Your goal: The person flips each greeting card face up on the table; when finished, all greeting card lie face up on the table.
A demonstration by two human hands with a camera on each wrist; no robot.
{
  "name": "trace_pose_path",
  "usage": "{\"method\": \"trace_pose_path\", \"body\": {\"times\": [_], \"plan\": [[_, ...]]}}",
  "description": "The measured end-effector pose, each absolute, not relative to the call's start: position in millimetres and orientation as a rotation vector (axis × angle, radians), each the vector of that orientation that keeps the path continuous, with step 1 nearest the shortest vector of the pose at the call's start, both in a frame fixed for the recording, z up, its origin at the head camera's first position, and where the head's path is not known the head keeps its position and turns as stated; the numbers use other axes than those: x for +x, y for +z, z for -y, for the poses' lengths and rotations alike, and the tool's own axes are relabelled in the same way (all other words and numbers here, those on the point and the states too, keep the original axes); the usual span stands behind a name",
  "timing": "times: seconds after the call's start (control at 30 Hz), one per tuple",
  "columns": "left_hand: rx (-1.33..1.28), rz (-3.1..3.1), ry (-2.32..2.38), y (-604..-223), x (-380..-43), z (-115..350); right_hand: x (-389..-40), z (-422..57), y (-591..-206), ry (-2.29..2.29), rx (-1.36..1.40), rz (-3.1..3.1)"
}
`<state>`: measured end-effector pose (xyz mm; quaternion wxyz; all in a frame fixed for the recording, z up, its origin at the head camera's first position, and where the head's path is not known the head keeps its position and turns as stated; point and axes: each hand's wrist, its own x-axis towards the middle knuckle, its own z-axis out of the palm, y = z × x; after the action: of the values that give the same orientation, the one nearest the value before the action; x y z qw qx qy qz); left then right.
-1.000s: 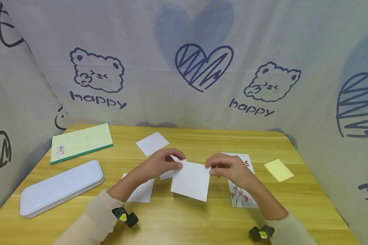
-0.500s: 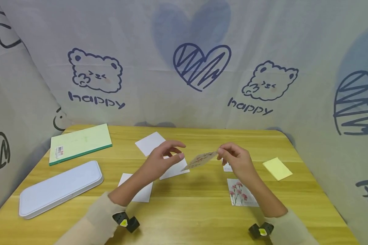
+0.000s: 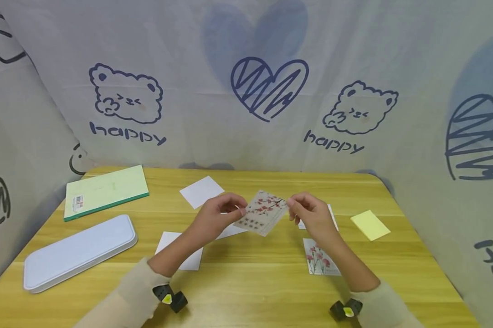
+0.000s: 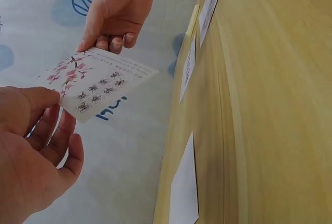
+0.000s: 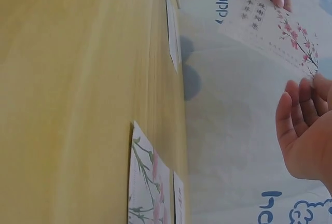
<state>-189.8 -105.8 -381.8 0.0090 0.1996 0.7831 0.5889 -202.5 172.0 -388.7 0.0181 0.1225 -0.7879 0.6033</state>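
A card (image 3: 266, 212) printed with red blossom branches and dark characters is held above the table, tilted, its printed side toward the head camera. My left hand (image 3: 217, 217) pinches its left edge between thumb and fingers. At the opposite corner, my right hand (image 3: 315, 217) grips it with thumb and fingertips. The left wrist view shows the left thumb (image 4: 49, 95) on the card's near corner. Below the right wrist lies a card with pink flowers (image 3: 318, 258), partly covered by the forearm. Another white card (image 3: 333, 217) is mostly hidden behind the right hand.
White cards lie at the left: one at the back (image 3: 201, 192), one partly under the left forearm (image 3: 192, 260), one behind the left hand (image 3: 231, 231). A white case (image 3: 80, 253), a pale green notebook (image 3: 107, 191) and a yellow paper pad (image 3: 370, 225) surround them.
The card has turned from its blank white side to its printed side. Half a second ago only the right hand held it; the left hand has since taken hold of its left edge.
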Motion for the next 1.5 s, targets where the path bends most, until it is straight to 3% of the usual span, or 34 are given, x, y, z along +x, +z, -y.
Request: {"method": "trace_pose_path", "body": {"times": [0.43, 0.7, 1.13, 1.5], "plan": [[0.730, -2.463, 1.538, -387.4, -188.6, 94.4, -193.0, -167.4, -385.4, 1.548, 0.789, 2.716], [0.698, -2.461, 1.470, -386.6, -223.6, 97.6, -210.9, -176.8, -382.4, 1.584, 0.543, 2.670], [0.665, -2.572, 1.199, -408.5, -306.4, 73.4, -282.0, -191.7, -408.7, 1.440, 0.474, 2.878], [0.623, -2.589, 1.049, -432.4, -327.3, 60.4, -303.6, -189.3, -431.6, 1.054, 0.522, 3.070]]}}
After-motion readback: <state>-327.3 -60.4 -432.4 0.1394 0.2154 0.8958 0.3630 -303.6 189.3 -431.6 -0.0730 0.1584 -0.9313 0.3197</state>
